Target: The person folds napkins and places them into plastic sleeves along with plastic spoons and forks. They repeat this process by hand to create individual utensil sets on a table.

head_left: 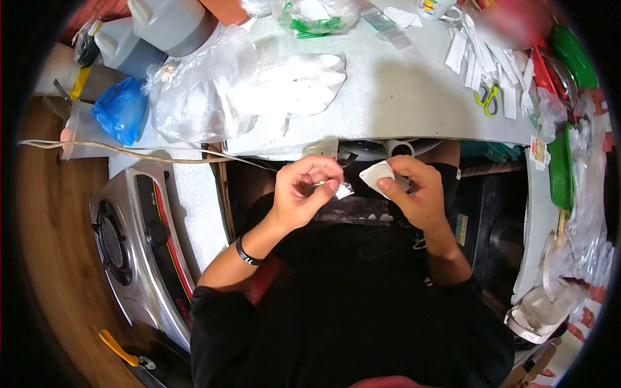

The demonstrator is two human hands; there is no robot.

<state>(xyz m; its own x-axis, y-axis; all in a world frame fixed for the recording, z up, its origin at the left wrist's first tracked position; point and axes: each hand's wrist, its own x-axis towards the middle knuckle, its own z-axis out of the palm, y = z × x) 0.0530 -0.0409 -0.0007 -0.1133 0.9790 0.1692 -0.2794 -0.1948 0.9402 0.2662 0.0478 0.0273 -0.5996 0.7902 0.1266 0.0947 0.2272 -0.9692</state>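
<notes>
Both hands are held in front of my body, near the front edge of the white table [446, 123]. My left hand [299, 194] pinches a small, shiny white piece [344, 191] between thumb and fingers; it could be foil or plastic film. In my right hand [417, 192] is a flat white folded piece [375, 173], like paper or cloth, with the thumb pressed on its face. A narrow gap separates the two pieces. The fingertips of my left hand are partly hidden by the curl of the hand.
A clear plastic bag [204, 97] and a stack of white items [310, 81] lie on the table's left. Green-handled scissors [488, 100] lie near white strips [475, 52] at right. A gas stove [139, 239] stands at my left, with a cable [129, 152] beyond it.
</notes>
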